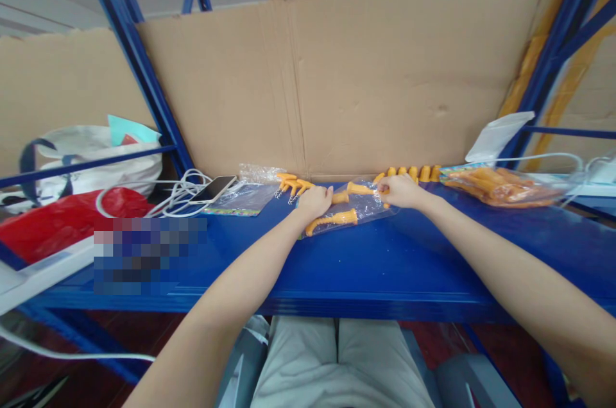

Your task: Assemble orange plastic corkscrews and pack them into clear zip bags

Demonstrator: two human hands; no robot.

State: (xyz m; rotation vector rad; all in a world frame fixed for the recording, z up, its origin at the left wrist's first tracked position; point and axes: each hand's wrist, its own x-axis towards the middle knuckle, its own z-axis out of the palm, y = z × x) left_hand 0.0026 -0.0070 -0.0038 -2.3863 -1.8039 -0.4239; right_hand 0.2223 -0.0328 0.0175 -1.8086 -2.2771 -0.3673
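Observation:
A clear plastic bag (370,215) lies on the blue shelf before me with several orange plastic pieces (339,218) in or on it, each with a tube-like end. My left hand (315,201) is closed at the bag's left edge, its fingertips partly hidden. At the bag's right end, my right hand (399,192) pinches an orange piece, of which only small bits show at the fingertips. Beyond my left hand lie several orange hand-shaped pieces (292,183) with small metal chains.
Orange cylinders (424,174) stand in a row at the back, beside a filled bag of orange pieces (505,187). Leftward lie a flat plastic packet (245,198), a phone (214,190), white cables (180,199) and a red bag (72,219). A cardboard panel (385,74) closes the back.

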